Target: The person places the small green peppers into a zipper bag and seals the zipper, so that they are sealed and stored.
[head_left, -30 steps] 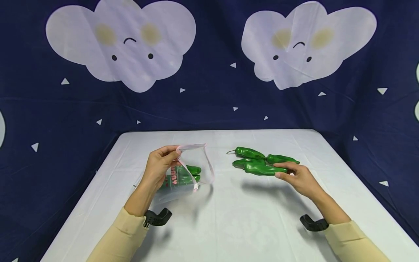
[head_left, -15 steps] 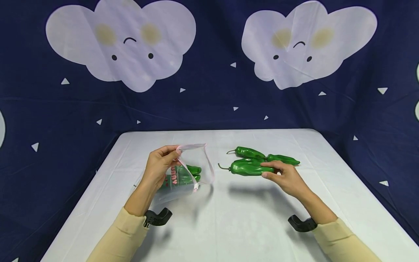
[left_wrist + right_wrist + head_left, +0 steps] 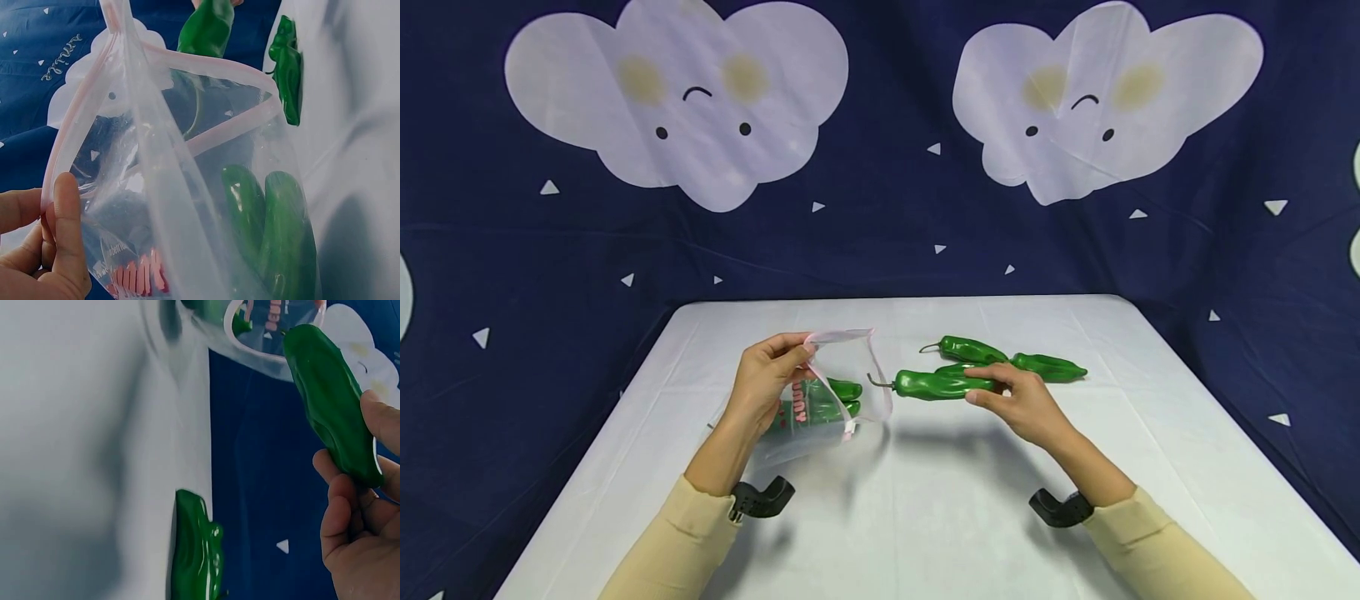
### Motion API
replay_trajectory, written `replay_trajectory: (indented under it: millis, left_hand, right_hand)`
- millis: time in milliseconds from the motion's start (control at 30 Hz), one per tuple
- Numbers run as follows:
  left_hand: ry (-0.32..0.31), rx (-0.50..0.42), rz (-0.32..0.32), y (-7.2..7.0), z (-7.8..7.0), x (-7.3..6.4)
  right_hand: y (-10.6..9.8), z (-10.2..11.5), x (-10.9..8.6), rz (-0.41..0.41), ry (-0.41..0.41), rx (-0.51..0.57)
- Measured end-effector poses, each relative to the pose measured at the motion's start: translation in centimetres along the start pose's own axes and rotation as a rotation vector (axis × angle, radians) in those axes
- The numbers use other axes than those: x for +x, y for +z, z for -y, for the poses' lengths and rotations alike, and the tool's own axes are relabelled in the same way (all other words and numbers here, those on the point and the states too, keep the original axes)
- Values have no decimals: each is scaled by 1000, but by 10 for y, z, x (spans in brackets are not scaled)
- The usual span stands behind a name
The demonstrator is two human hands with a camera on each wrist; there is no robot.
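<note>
My left hand (image 3: 765, 375) pinches the pink-edged rim of a clear plastic zip bag (image 3: 820, 433), whose mouth gapes toward the right. Inside the bag lie green peppers (image 3: 284, 231), two of them plainly seen in the left wrist view. My right hand (image 3: 1026, 404) grips a green pepper (image 3: 928, 385) by its blunt end, between thumb and fingers. That pepper is held above the table, its thin stem pointing left at the bag's mouth. In the right wrist view the held pepper (image 3: 331, 403) has its far end close to the bag's opening.
Behind the right hand, more green peppers (image 3: 973, 350) lie on the white table (image 3: 940, 517), one of them (image 3: 1048, 367) farther right. A dark blue backdrop (image 3: 880, 242) with white clouds hangs behind the table. Black cameras (image 3: 762, 497) are strapped to both wrists.
My right hand has carried the pepper leftward, away from the others on the table, until its stem reaches the bag's mouth. The left hand and the bag have stayed in place.
</note>
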State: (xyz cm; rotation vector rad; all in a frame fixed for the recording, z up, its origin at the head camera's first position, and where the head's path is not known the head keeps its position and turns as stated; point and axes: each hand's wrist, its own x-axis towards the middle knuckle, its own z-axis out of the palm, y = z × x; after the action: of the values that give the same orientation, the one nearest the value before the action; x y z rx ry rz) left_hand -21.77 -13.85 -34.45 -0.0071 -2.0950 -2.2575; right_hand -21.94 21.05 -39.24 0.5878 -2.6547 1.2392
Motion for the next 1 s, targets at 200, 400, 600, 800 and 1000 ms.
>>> replay_trajectory:
  millis: [200,400,600,800,1000]
  left_hand:
    - [-2,0,5,0,0,0]
    - [-4,-5,5,0,0,0]
    - [1,-8,8,0,0,0]
    - [4,-9,6,0,1,0]
    - [4,-12,7,0,2,0]
  right_hand:
    - [11,13,6,3,-34,8]
    - [21,26,12,-12,-64,-32]
    - [31,37,19,-21,-87,-44]
    - [41,48,25,-3,-97,-64]
    - [52,55,31,10,-119,-87]
